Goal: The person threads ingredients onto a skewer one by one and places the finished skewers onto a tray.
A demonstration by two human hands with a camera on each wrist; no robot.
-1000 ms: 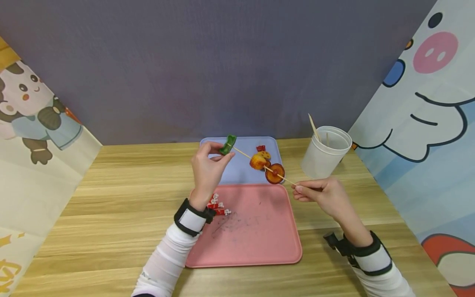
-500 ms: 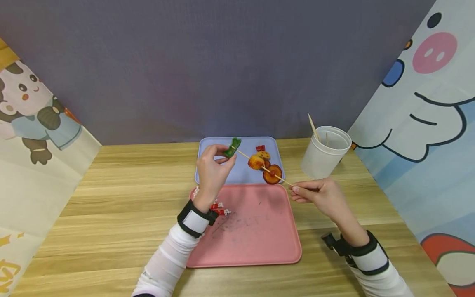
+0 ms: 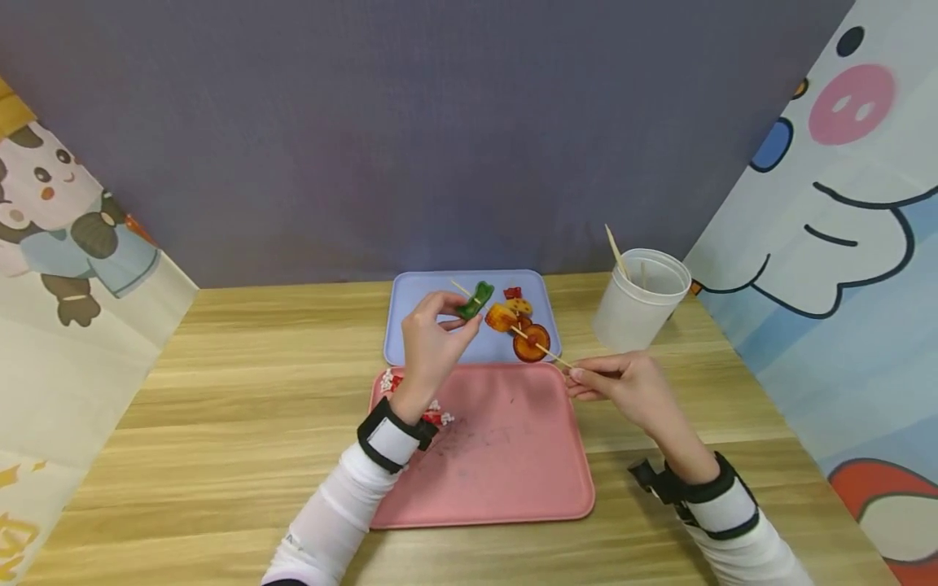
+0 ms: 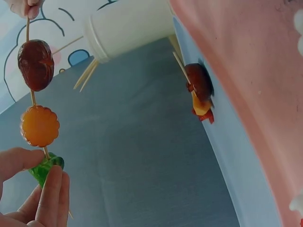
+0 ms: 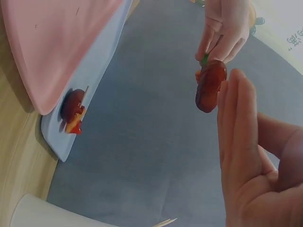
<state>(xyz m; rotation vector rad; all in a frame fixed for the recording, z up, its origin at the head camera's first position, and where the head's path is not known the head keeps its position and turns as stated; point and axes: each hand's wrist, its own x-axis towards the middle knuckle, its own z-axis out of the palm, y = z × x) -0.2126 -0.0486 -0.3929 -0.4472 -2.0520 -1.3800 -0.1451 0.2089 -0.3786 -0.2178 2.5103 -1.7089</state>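
My left hand [image 3: 432, 342] pinches a green pepper-like piece [image 3: 476, 301] threaded on a thin wooden skewer [image 3: 554, 357]. The skewer's tip [image 3: 459, 287] pokes out past the green piece. Below it on the same skewer sit a yellow-orange scalloped piece [image 4: 40, 126] and a glossy brown round piece [image 4: 36, 65] with a cross mark. At the skewer's other end, my right hand [image 3: 623, 382] pinches the bare stick between thumb and fingers. The right wrist view shows the brown piece [image 5: 211, 86] hiding most of the stick. Both hands hold the skewer above the trays.
A blue tray [image 3: 410, 350] at the back bears another skewer with brown, yellow and red pieces [image 3: 519, 306]. In front lies a pink tray [image 3: 513, 472] with several red-and-white pieces [image 3: 434, 417] on its left. A white tub [image 3: 633, 313] with wooden sticks stands at right.
My left hand has moved right, sliding the green piece along the skewer closer to the yellow one, and the tip now sticks out further. My right hand has shifted slightly left.
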